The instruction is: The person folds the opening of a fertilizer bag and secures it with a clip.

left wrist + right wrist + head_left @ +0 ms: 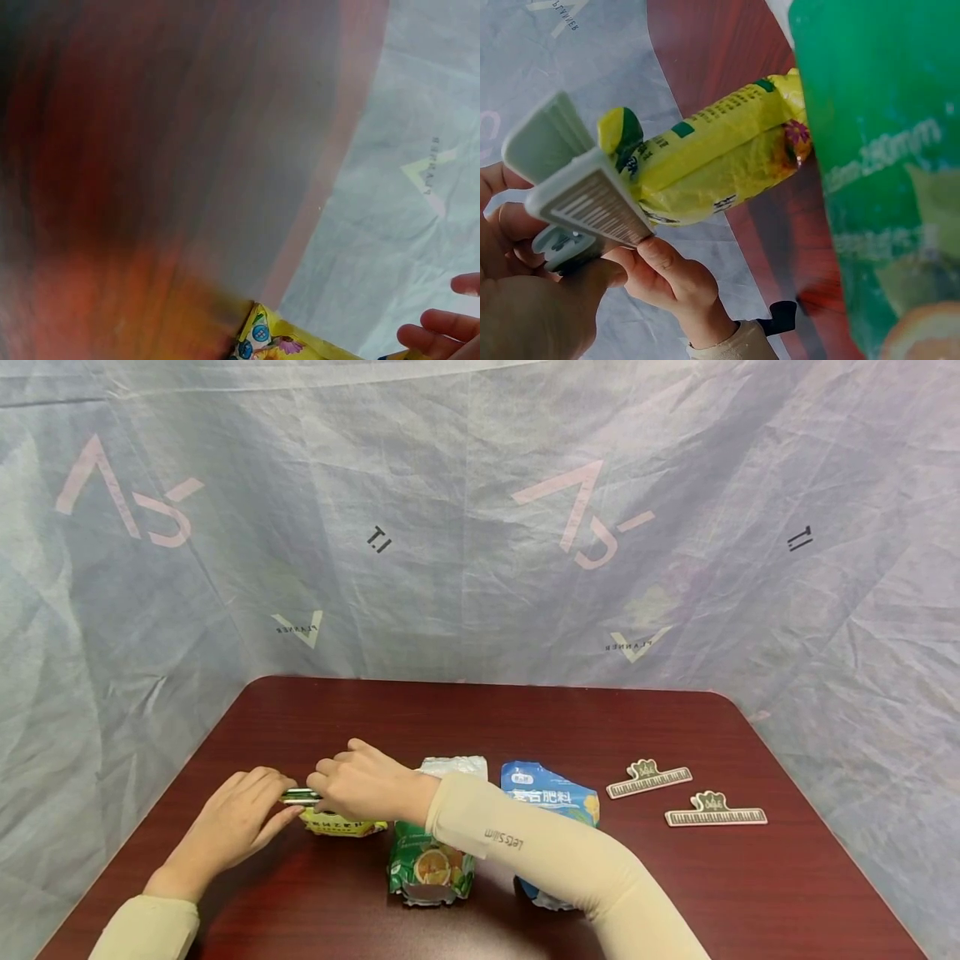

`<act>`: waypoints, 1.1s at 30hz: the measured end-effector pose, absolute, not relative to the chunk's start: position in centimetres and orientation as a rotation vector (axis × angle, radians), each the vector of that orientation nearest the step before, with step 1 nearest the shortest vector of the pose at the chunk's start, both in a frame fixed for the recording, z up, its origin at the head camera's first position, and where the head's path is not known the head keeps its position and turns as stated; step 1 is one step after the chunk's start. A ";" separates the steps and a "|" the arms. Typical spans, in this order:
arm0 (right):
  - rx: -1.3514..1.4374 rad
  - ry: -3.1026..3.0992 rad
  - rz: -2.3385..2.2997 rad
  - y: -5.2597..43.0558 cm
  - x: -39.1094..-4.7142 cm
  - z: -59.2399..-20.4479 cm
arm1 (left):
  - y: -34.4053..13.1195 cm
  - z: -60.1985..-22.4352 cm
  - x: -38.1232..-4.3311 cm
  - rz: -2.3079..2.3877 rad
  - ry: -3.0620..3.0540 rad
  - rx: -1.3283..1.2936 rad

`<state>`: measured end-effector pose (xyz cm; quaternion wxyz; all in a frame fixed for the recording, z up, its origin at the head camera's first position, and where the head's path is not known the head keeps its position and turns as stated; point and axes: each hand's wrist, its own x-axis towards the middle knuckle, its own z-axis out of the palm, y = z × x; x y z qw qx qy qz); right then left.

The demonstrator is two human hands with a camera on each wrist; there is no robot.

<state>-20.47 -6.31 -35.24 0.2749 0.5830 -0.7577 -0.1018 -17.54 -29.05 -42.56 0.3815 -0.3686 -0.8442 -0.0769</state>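
Note:
My right hand (pixel 367 785) pinches a pale bag clip (pixel 592 195) by its handles; its two long plates, printed with piano keys, stand apart in the right wrist view. The clip is at the gathered end of a yellow printed bag (pixel 712 154). From the other side my left hand (pixel 243 810) grips that end, its thumb close to the clip's edge. In the head view the yellow bag (pixel 341 825) shows below the hands, partly covered. Only a corner of the yellow bag (pixel 281 341) enters the left wrist view, beside some fingertips.
A green bag (pixel 427 864) with an orange picture lies right of the yellow one, partly under my right arm. Beyond it lies a blue bag (pixel 547 793), also partly covered. Two similar clips, an upper clip (pixel 648 779) and a lower clip (pixel 716 814), rest at the table's right.

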 end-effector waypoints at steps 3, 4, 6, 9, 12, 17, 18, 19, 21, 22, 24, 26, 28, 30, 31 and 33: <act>1.561 -2.039 -0.273 -6.6 -20.4 -35.3 | -29.3 -42.6 -17.5 -0.189 -2.161 -0.933; 1.559 -2.039 -0.275 -6.7 -20.4 -35.3 | -29.3 -42.6 -17.5 -0.187 -2.162 -0.930; 1.553 -2.033 -0.274 -6.8 -20.5 -35.4 | -29.5 -42.6 -17.5 -0.182 -2.166 -0.924; 1.543 -2.015 -0.276 -7.0 -20.5 -35.5 | -29.7 -42.6 -17.5 -0.181 -2.168 -0.921; 1.531 -1.993 -0.269 -7.2 -20.4 -35.6 | -29.8 -42.6 -17.4 -0.183 -2.167 -0.923; 1.513 -1.985 -0.272 -7.5 -20.4 -35.6 | -29.8 -42.6 -17.3 -0.188 -2.177 -0.927; 1.509 -1.987 -0.276 -7.5 -20.4 -35.7 | -29.8 -42.6 -17.3 -0.188 -2.183 -0.925; 1.505 -1.986 -0.280 -7.6 -20.4 -35.7 | -29.9 -42.6 -17.3 -0.185 -2.192 -0.922; 1.500 -1.986 -0.283 -7.7 -20.4 -35.8 | -29.9 -42.6 -17.3 -0.183 -2.202 -0.915; 1.497 -1.986 -0.283 -7.7 -20.4 -35.8 | -29.9 -42.6 -17.3 -0.181 -2.205 -0.912; 1.495 -1.990 -0.285 -7.8 -20.4 -35.9 | -29.9 -42.6 -17.3 -0.181 -2.203 -0.912; 1.495 -1.996 -0.289 -7.9 -20.3 -36.0 | -29.9 -42.6 -17.2 -0.182 -2.191 -0.917; 1.493 -2.003 -0.293 -7.9 -20.2 -36.0 | -29.9 -42.6 -17.2 -0.182 -2.180 -0.922; 1.490 -2.005 -0.296 -7.8 -20.2 -36.0 | -29.9 -42.6 -17.2 -0.178 -2.175 -0.925; 1.486 -2.002 -0.295 -7.8 -20.2 -36.0 | -29.9 -42.6 -17.2 -0.174 -2.175 -0.923; 1.476 -1.991 -0.293 -7.8 -20.2 -36.0 | -30.0 -42.6 -17.2 -0.162 -2.193 -0.915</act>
